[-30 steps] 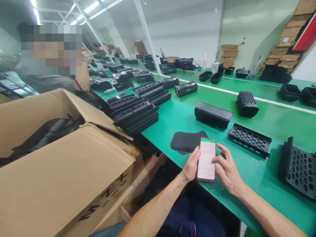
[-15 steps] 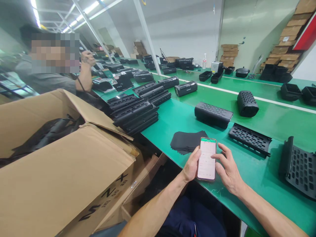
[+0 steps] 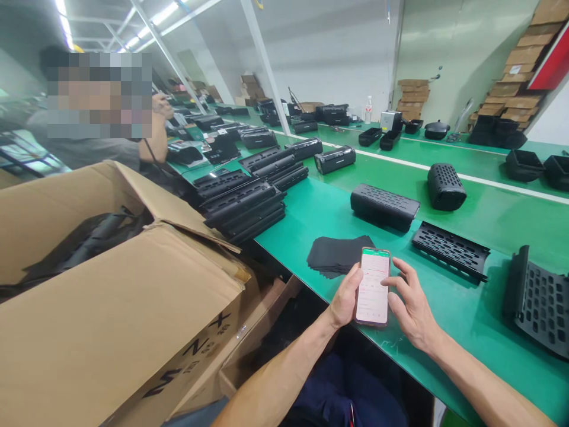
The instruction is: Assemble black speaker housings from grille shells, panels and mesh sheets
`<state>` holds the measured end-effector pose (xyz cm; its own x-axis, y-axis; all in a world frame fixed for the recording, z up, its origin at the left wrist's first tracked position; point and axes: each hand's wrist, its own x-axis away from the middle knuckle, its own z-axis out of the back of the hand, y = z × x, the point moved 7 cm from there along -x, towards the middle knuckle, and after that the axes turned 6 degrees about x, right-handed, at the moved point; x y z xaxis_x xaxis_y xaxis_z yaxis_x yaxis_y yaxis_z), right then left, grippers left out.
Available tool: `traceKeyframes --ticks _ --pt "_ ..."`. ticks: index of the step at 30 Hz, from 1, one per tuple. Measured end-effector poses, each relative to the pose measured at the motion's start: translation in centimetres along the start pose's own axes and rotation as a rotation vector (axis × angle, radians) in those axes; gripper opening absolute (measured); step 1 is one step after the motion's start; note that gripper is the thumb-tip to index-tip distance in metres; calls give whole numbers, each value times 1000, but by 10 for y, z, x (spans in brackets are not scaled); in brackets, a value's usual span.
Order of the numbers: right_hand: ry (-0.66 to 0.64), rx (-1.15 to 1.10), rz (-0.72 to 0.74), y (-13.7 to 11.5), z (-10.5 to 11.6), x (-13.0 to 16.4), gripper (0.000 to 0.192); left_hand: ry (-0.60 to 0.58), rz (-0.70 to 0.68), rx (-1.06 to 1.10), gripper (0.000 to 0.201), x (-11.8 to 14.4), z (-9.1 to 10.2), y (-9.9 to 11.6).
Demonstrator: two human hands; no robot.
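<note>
A smartphone (image 3: 372,296) with a lit, mostly white screen and a green band at its top is held over the table's near edge. Wrapped round its left side is my left hand (image 3: 345,298), thumb along the frame. My right hand (image 3: 411,305) hovers at the phone's right side with fingers apart, the index fingertip at the screen. Just behind the phone lies a stack of thin black sheets (image 3: 333,255). Farther right, a black perforated cover (image 3: 450,250) rests on the green table (image 3: 311,219).
An open cardboard box (image 3: 111,296) with black parts fills the left. Black slotted panels (image 3: 249,201) are stacked at the table's left edge. A black perforated housing (image 3: 384,206) and a curved grille (image 3: 540,296) lie rightward. A co-worker (image 3: 100,151) sits at upper left.
The content on the phone screen has changed slightly. The co-worker's head and raised arm have shifted a little. My hands hold nearly the same position.
</note>
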<state>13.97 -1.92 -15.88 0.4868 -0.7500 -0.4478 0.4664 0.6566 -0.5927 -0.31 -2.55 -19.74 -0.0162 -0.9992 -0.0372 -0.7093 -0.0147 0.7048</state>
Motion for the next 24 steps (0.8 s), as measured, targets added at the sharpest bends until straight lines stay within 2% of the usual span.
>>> traceKeyframes --ticks 24 --pt "-7 11 -7 0 -1 0 28 -12 13 46 52 0 -2 -1"
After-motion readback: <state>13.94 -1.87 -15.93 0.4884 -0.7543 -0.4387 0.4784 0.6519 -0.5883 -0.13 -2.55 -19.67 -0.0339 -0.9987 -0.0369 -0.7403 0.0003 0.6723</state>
